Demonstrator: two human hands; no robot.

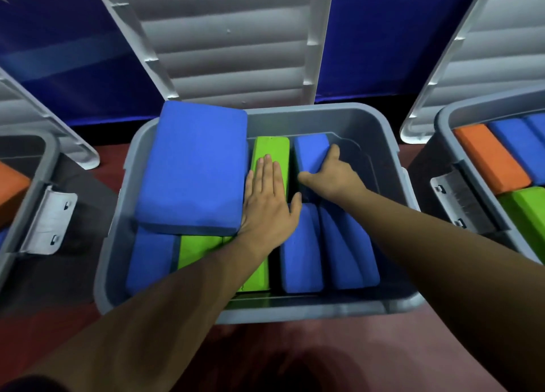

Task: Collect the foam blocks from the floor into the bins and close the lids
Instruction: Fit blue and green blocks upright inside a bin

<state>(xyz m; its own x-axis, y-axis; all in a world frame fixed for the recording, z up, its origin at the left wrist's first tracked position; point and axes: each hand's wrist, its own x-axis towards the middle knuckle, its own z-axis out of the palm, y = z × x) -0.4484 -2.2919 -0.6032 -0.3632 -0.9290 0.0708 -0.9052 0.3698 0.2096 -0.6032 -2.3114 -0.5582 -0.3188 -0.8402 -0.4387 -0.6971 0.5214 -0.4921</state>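
Blue foam block [309,153] gripped by my R hand [331,176]; flat L hand [268,206] presses green block [269,150] just left. Packing step. Next: wedge it down, shut lid [233,38].

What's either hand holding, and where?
Right hand grips the far blue block by its near end. Left hand lies flat on the green block, holding nothing.

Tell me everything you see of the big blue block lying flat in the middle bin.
The big blue block is a matte foam slab with rounded corners. It lies broad face up, slightly tilted, on a blue block and a green block standing on edge in the grey bin, left half, its far left corner covering the rim. The left hand, flat, rests against its right edge.
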